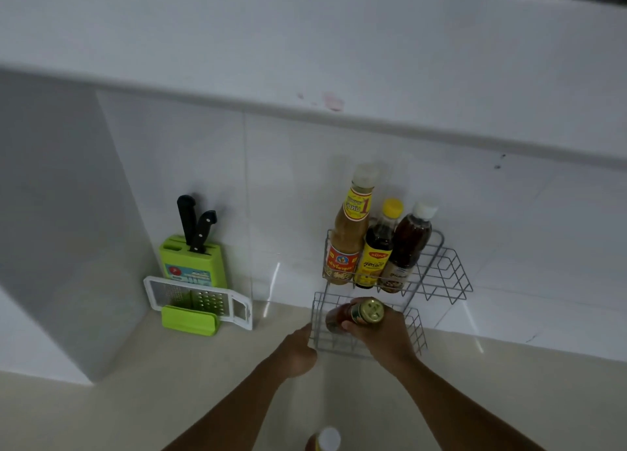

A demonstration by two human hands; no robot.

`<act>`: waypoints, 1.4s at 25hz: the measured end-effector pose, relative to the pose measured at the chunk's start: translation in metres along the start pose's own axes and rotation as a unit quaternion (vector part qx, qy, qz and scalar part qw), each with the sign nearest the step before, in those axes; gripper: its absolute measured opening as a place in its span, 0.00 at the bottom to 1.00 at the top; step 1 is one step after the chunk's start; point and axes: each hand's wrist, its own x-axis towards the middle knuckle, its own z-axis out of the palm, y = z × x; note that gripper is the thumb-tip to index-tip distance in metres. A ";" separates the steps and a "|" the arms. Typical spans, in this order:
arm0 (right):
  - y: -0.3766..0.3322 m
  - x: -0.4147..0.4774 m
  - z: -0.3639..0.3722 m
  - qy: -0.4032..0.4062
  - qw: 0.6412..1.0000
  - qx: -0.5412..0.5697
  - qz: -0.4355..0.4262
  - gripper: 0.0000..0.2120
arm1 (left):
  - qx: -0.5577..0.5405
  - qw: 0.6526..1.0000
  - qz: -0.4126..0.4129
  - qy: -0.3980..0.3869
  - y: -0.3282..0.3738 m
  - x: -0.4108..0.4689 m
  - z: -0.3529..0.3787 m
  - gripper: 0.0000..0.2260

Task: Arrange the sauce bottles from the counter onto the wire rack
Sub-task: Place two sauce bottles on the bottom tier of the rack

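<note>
Your right hand (380, 332) is wrapping its fingers around a gold-capped bottle (359, 315) in the wire rack's (437, 274) lower tier; your left hand (298, 352), fingers curled, is gripping its corner.

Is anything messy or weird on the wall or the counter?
A pinkish smudge marks the white ledge above the wire rack, like a stain. Small dark specks dot the wall tile to the right. The bottles on the top shelf stand upright; nothing looks spilled.
</note>
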 end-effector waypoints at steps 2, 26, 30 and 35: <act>0.001 0.011 0.004 -0.014 0.999 -0.049 -0.010 0.19 | -0.005 1.000 0.003 0.006 -0.002 0.003 0.001 0.37; -0.020 0.035 0.026 -0.157 0.984 -0.078 -0.024 0.32 | -0.019 1.000 0.012 0.016 -0.034 -0.009 -0.012 0.27; -0.025 0.005 0.007 -0.127 0.990 -0.053 -0.008 0.33 | -0.011 1.000 0.013 0.001 -0.050 -0.042 -0.019 0.23; -0.037 -0.089 -0.008 -0.200 0.974 -0.076 -0.072 0.18 | 0.014 0.999 0.010 -0.049 -0.062 -0.091 -0.009 0.20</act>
